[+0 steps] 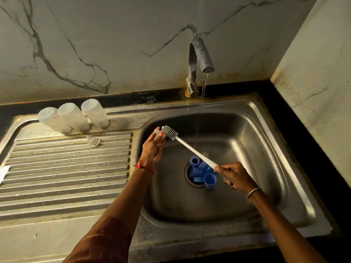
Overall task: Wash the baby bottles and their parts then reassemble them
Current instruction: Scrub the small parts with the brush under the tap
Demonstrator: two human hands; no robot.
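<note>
1. Stainless steel sink (247, 130): the work goes on over its left side. Keep it there, so that a dropped part lands in the basin.
2. The tap (199, 54) runs a thin stream (201, 111) that falls to the right of the brush head, apart from the part being scrubbed. Rinsing will probably mean carrying that part across to the water.
3. Three clear bottles (73, 116) stand mouth down in a row at the back of the drainboard (66, 177), seemingly already washed. Scrub gently so that no suds are flicked onto them.
4. The brush (190, 148) has a white handle and a grey bristled head. The right hand (235, 177) has its fingers curled round the handle's far end. A grip nearer the head would likely steady it.
5. The left hand (152, 150) pinches a small clear teat (158, 132) at its fingertips, above the basin's left edge, with the brush head lying against it.
6. Blue caps and rings (201, 171) are heaped over the drain, apparently still to be washed. They may slow the draining.
7. The held teat looks soft and slippery. It is best turned between strokes, and the bristles should reach inside it as well as over the tip.
8. A second clear teat (93, 140) lies on the drainboard, just in front of the bottles.
</note>
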